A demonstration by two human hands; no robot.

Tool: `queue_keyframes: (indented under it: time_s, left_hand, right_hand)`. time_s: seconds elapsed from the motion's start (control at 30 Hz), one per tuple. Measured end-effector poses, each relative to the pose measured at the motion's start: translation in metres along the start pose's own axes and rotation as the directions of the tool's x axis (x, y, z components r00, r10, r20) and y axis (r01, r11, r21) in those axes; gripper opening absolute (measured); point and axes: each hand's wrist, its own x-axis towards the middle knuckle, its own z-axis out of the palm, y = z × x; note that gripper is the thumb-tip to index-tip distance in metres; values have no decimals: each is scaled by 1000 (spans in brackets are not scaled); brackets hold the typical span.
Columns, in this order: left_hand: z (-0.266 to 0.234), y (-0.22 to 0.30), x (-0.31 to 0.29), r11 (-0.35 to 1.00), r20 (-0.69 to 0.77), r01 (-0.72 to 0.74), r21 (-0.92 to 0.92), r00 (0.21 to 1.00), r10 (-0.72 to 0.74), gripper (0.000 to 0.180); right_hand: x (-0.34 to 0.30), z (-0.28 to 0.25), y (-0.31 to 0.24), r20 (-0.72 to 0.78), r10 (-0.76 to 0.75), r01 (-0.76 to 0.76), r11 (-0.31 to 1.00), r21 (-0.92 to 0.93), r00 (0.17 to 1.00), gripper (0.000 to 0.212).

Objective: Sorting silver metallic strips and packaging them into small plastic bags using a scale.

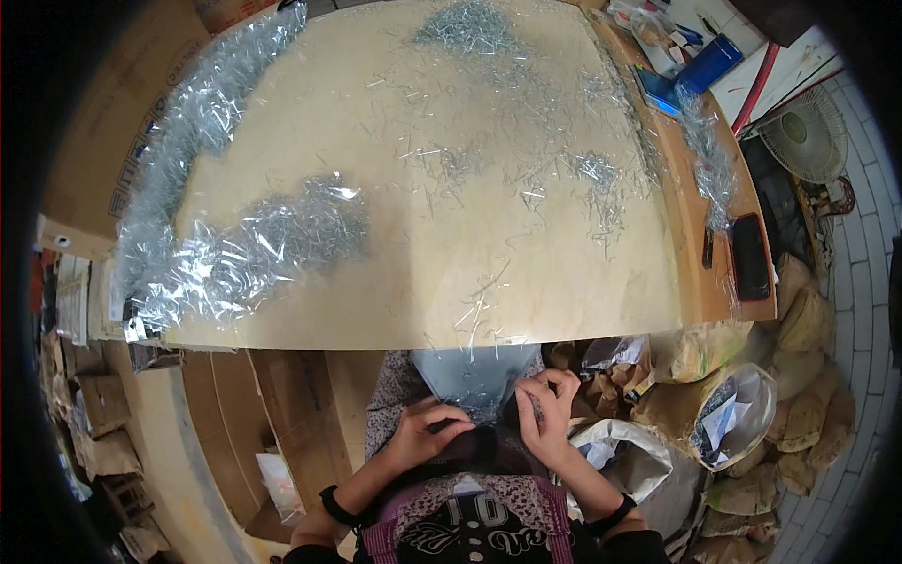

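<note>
Below the table's near edge, a grey-blue tray [474,368] sits at my lap, with small thin wire pieces near its lower end. My left hand [427,434] is at the tray's lower left, thumb and fingers pinched together. At the lower right side is my right hand [548,409], its fingers curled and pinched. Whatever either hand holds is too small to make out. Bent wire pieces [479,315] lie at the table edge just above the tray.
A pale wooden tabletop [376,282] carries a wire heap [470,26] at the back and clear plastic packets [207,282] along its left side. A phone [751,258] lies on the right ledge. Filled sacks [719,414] stand at right, beside a fan [803,133] farther back.
</note>
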Motion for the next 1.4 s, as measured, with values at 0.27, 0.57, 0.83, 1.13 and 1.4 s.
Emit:
queue_keyframes:
  time_s: [0.27,0.57,0.83,1.13,1.4]
  left_hand:
    - [0,-8,3,999,-26,41,-27,999,-42,9]
    - [-5,-13,7,994,34,84,-70,996,-81,10]
    - [-1,-9,8,997,24,58,-46,998,-57,12]
    - [1,-4,5,998,-4,50,-46,999,-50,11]
    - [1,0,8,999,14,51,-14,999,-51,10]
  right_hand:
    - [22,-1,-4,-35,-163,162,987,-17,986,33]
    - [-14,7,-1,110,73,-68,997,-48,991,34]
    - [56,5,-27,343,-224,310,925,-222,913,54]
    - [9,0,-2,188,-298,304,953,0,936,37]
    - [-20,2,9,434,24,-48,998,44,901,32]
